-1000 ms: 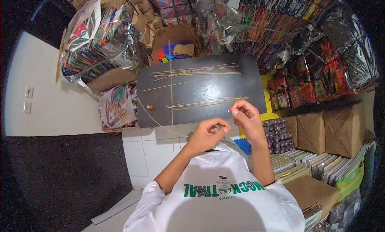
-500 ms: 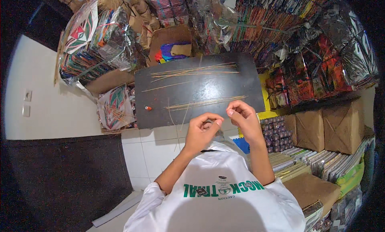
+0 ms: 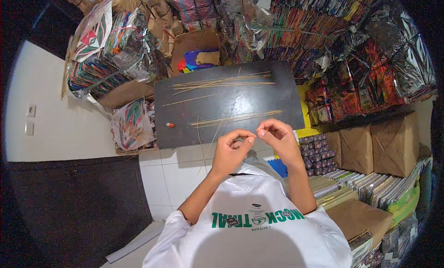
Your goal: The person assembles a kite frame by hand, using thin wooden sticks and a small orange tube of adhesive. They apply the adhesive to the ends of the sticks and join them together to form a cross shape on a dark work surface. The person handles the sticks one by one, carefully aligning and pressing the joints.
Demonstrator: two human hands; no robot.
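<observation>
My left hand [image 3: 232,151] is closed in a pinch above the near edge of the dark low table [image 3: 231,97]. Its fingertips almost meet those of my right hand [image 3: 279,140], also pinched. Whatever lies between the fingers is too small to make out. Just left of my left hand, a thin crossed stick [image 3: 213,137] and a slightly curved one [image 3: 198,129] stand out over the table's front edge; whether the hand holds them cannot be seen. Beyond the hands lies a bundle of thin bamboo sticks [image 3: 236,117]. A small orange-and-white spool [image 3: 170,125] sits at the table's left.
More bamboo sticks [image 3: 222,83] lie at the table's far side. Left of it, a printed paper kite [image 3: 134,124] rests with sticks on top. Bundled stacks [image 3: 296,36] in plastic crowd the back. Brown wrapped boxes [image 3: 393,145] stand at right, above white floor tiles [image 3: 178,175].
My right hand has moved slightly left and its fingertips are closer to my left hand's. The thin sticks beside my left hand have shifted a little.
</observation>
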